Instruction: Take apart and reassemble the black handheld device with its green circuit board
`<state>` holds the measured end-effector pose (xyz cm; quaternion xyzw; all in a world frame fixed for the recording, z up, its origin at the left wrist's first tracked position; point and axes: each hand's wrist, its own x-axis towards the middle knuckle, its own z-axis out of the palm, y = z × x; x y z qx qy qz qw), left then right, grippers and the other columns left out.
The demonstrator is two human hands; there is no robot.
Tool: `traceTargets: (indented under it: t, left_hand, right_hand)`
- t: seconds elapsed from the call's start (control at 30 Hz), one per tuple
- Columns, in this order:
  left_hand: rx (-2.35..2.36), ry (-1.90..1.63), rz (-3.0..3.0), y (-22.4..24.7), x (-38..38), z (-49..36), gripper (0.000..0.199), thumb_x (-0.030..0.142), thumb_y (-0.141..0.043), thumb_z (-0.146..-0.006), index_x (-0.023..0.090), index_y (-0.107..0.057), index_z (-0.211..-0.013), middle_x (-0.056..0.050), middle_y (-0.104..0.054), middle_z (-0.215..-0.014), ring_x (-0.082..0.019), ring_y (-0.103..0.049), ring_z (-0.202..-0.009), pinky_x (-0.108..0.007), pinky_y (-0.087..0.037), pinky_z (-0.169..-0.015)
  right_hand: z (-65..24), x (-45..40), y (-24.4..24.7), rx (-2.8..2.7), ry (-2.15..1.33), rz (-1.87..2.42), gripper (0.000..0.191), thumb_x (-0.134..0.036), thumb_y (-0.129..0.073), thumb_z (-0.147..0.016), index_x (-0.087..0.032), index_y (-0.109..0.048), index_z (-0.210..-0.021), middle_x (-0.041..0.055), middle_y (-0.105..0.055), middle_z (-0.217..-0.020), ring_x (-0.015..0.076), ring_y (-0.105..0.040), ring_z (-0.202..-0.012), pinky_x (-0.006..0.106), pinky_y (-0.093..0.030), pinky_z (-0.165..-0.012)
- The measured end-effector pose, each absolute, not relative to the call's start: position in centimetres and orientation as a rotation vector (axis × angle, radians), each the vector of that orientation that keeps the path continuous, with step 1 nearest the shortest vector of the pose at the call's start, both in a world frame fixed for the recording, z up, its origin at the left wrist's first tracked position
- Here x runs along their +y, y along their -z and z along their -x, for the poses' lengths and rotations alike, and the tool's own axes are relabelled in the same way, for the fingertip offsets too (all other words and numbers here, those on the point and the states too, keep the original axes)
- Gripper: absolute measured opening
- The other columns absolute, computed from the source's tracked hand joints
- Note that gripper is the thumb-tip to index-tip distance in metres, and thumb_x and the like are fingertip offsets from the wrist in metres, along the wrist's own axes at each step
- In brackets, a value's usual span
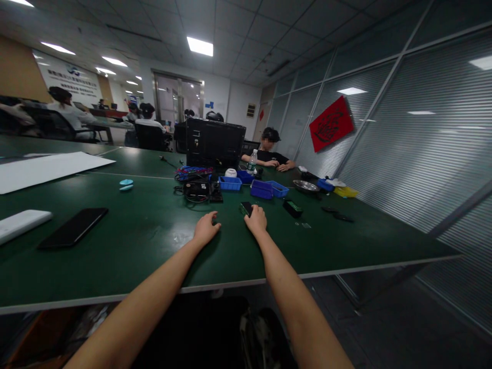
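My right hand (257,220) has its fingers and thumb around a small black-and-green object (246,208) low over the green table (161,261). Its exact kind is too small to make out, and my fingers cover its right side. To the left, my left hand (207,228) rests by the tabletop with nothing in it, thumb and fingers apart. A black box with green markings (292,208) lies to the right of my right hand. Near that box are a tiny ring (296,224) and a small clear piece (306,225).
Blue trays (262,189), a black power adapter (197,190) with cables, a bottle (252,162) and a monitor (215,143) stand ahead. A metal dish (306,186) is at right, a black phone-like slab (74,228) at left. Across the table sits a person (269,154).
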<state>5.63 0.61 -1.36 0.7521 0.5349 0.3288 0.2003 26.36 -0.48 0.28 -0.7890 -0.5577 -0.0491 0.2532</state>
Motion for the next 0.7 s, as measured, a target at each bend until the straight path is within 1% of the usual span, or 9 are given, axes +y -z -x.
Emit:
traceTargets:
  t: [0.13,0.3,0.4,0.53,0.6,0.7]
  left_hand:
    - [1.491,-0.917,-2.093,1.4,0.6,-5.6,0.049,0.026,-0.058,-0.071,0.021,-0.049,-0.119,-0.004,-0.061,-0.108,-0.016,-0.057,-0.088,-0.028,-0.043,-0.082]
    - [1.492,-0.897,-2.086,1.2,0.5,-5.7,0.048,0.026,-0.058,-0.071,0.022,-0.049,-0.119,-0.004,-0.061,-0.109,-0.016,-0.058,-0.089,-0.028,-0.043,-0.083]
    - [1.494,-0.898,-2.089,1.1,0.4,-5.7,0.048,0.026,-0.057,-0.071,0.021,-0.049,-0.118,-0.004,-0.061,-0.108,-0.016,-0.058,-0.09,-0.028,-0.043,-0.082]
    - [1.501,-0.906,-2.102,1.2,0.5,-5.8,0.048,0.026,-0.057,-0.071,0.02,-0.05,-0.118,-0.004,-0.061,-0.107,-0.017,-0.057,-0.09,-0.028,-0.043,-0.082]
    - [1.501,-0.912,-2.103,1.2,0.5,-5.8,0.048,0.026,-0.057,-0.071,0.02,-0.05,-0.117,-0.004,-0.062,-0.106,-0.016,-0.057,-0.09,-0.028,-0.043,-0.082]
    - [1.498,-0.925,-2.099,1.3,0.6,-5.8,0.048,0.027,-0.057,-0.071,0.02,-0.05,-0.117,-0.003,-0.062,-0.106,-0.016,-0.057,-0.09,-0.028,-0.043,-0.082]
  right_hand:
    - [-26.4,-0.4,-0.3,-1.48,0.096,2.217,0.055,-0.036,-0.052,-0.075,-0.012,-0.038,-0.123,0.0167,-0.052,-0.112,0.027,-0.049,-0.104,0.036,-0.038,-0.083]
    - [-26.0,-0.7,-0.7,-1.573,0.124,2.232,0.043,-0.032,-0.05,-0.077,-0.014,-0.045,-0.115,0.0137,-0.056,-0.108,0.0255,-0.051,-0.099,0.034,-0.038,-0.081]
    - [-25.1,-1.1,-0.9,-1.696,0.261,2.164,0.041,-0.026,-0.051,-0.077,-0.016,-0.045,-0.116,0.0132,-0.054,-0.111,0.0248,-0.049,-0.099,0.036,-0.036,-0.082]
    - [-23.6,-1.5,-0.9,-1.862,0.423,2.025,0.038,-0.019,-0.049,-0.078,-0.016,-0.045,-0.116,0.0148,-0.051,-0.114,0.0262,-0.045,-0.101,0.039,-0.033,-0.082]
    - [-22.9,-1.8,-0.9,-1.934,0.456,1.952,0.034,-0.021,-0.051,-0.078,-0.017,-0.049,-0.112,0.0151,-0.05,-0.115,0.0275,-0.042,-0.102,0.041,-0.032,-0.084]
    - [-21.9,-2.2,-1.2,-2.04,0.43,1.811,0.033,-0.033,-0.054,-0.077,-0.019,-0.053,-0.107,0.0133,-0.049,-0.116,0.0283,-0.039,-0.105,0.042,-0.03,-0.087]
